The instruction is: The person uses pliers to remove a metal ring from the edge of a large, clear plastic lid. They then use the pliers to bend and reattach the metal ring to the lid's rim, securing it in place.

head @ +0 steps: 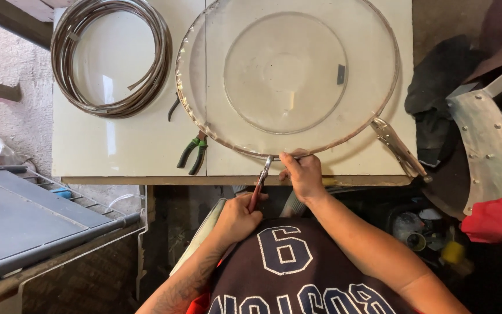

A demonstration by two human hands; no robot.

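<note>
Clear round disc (286,72), large, of transparent plastic, with a raised inner circle; laid flat on the white table (88,151), toward its right half, the near rim close to the front edge.

Edge trim (213,136): a brownish metallic strip is seen fitted along the disc's rim, round the left, near and right sides so far as the view shows. The far rim is cut off by the top of the picture, so whether the strip runs all the way round cannot be told.

Red-handled pliers (261,185): gripped in the left hand (236,218), fingers closed round the handles; the nose is set to the rim at the near edge.

Right hand (302,173): fingers pinched on the rim and strip just beside the pliers' nose.

Locking pliers (399,148): clamped at the disc's right near rim, handles pointing to the table's front right corner.

Green-handled pliers (193,154): lying unused near the front edge, touching the disc's left near rim.

Coil of strip (111,58): same brownish material, at the table's back left corner, uncut stock remaining.

Progress, judged: most of the visible rim is trimmed; the spot at the near edge is in work.
</note>
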